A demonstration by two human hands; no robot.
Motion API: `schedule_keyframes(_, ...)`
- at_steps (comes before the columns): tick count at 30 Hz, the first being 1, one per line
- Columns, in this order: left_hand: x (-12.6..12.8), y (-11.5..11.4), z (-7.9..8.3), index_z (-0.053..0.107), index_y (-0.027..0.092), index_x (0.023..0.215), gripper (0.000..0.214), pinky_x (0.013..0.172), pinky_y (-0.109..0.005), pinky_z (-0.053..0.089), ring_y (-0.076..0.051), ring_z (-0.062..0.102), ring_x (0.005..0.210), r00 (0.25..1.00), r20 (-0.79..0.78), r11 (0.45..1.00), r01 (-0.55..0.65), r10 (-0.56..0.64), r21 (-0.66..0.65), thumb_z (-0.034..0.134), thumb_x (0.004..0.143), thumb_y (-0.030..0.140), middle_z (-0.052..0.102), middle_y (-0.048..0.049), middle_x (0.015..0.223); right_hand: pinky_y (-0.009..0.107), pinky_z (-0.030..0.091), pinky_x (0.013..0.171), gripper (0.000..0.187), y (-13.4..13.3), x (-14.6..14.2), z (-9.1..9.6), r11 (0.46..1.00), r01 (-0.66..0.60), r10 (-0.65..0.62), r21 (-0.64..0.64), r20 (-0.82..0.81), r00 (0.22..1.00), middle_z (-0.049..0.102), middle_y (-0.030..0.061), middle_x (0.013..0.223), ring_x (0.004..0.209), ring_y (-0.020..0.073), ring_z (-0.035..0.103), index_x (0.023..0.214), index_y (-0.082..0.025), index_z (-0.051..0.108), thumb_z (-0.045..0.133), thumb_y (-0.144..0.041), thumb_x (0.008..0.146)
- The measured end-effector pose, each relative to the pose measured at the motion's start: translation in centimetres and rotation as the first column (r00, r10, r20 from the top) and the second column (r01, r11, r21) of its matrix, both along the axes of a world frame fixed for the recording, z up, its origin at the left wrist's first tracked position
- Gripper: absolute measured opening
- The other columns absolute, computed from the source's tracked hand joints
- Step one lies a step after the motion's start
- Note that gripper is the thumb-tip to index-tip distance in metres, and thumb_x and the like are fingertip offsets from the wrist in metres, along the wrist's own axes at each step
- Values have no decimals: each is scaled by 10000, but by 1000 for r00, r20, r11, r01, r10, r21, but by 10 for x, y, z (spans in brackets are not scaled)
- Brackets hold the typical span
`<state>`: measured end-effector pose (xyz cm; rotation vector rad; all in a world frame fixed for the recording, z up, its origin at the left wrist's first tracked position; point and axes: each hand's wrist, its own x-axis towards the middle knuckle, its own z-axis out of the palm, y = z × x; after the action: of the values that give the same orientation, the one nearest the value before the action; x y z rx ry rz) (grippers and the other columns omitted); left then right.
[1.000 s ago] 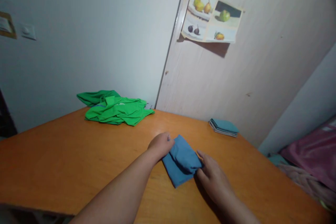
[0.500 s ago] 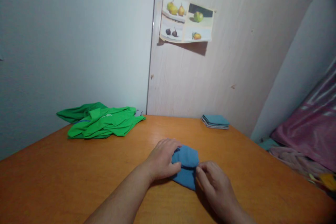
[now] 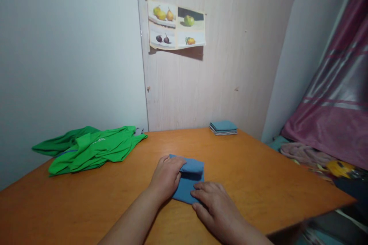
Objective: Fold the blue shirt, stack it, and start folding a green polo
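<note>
A blue cloth (image 3: 184, 189) lies on the table in front of me, its far part folded over into a raised flap. My left hand (image 3: 167, 178) grips the cloth's left side, fingers over the flap; its thumb is mostly hidden. On the near right part of the cloth rest the fingertips of my right hand (image 3: 214, 203), which is open with its fingers apart. What kind of cloth item it is, I cannot make out.
Crumpled green garments (image 3: 100, 145) lie at the table's left back edge. A small stack of folded cloths (image 3: 223, 127) sits at the back right. A fruit picture (image 3: 176, 25) hangs on the wall. Beyond the table's right edge are a pink curtain (image 3: 324, 122) and piled fabrics.
My view has turned to the right. My right hand has let go of the cloth's right edge and spread its fingers on the near part. My left hand stays on the cloth.
</note>
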<state>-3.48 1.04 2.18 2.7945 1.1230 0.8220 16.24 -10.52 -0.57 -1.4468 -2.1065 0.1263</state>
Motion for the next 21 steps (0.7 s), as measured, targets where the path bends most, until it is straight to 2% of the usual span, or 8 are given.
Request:
schedule_keyframes(8, -17, -6, 13, 609, 284, 1263, 407, 1162, -504, 286, -222, 561, 1264, 999, 46, 1000, 24, -24, 8, 486, 908, 128, 655, -38, 1330, 370, 384, 969, 280, 3, -2, 4, 999, 4, -5, -34, -12, 1000, 678, 25, 1220, 1116, 210, 586, 1186, -331, 699, 580, -313, 933)
schedule_keyframes(14, -22, -17, 4, 607, 266, 1278, 407, 1161, -483, 320, -236, 575, 1249, 999, -21, 998, 43, -42, 40, 522, 894, 162, 644, -53, 1347, 357, 400, 907, 241, 3, -2, 5, 999, 15, -16, -45, -17, 1000, 692, 21, 1058, 1025, 211, 593, 1129, -314, 717, 585, -315, 927)
schedule_keyframes(17, -18, -13, 5, 632, 265, 1241, 376, 1111, -468, 379, -254, 604, 1192, 999, -28, 999, 22, -21, 32, 530, 889, 180, 670, -62, 1297, 363, 408, 921, 255, 2, -2, 3, 1000, -7, 6, -27, -29, 1000, 685, 30, 1100, 1047, 214, 589, 1145, -305, 707, 580, -302, 924)
schedule_keyframes(19, -12, -6, 11, 653, 263, 1191, 336, 1050, -444, 425, -259, 625, 1130, 999, -46, 1000, 15, -14, 12, 532, 887, 184, 702, -62, 1219, 375, 412, 940, 259, 2, -1, 0, 1000, -28, 28, -1, -43, 999, 680, 42, 1143, 1083, 227, 583, 1147, -292, 701, 589, -306, 914)
schedule_keyframes(21, -5, 2, 20, 667, 267, 1136, 294, 1029, -442, 423, -257, 639, 1072, 997, -75, 1000, 18, -19, -4, 527, 890, 187, 724, -57, 1133, 375, 437, 911, 215, 3, 1, -3, 999, -6, 9, 35, -84, 996, 688, 53, 1096, 1043, 232, 599, 1083, -268, 702, 576, -319, 916)
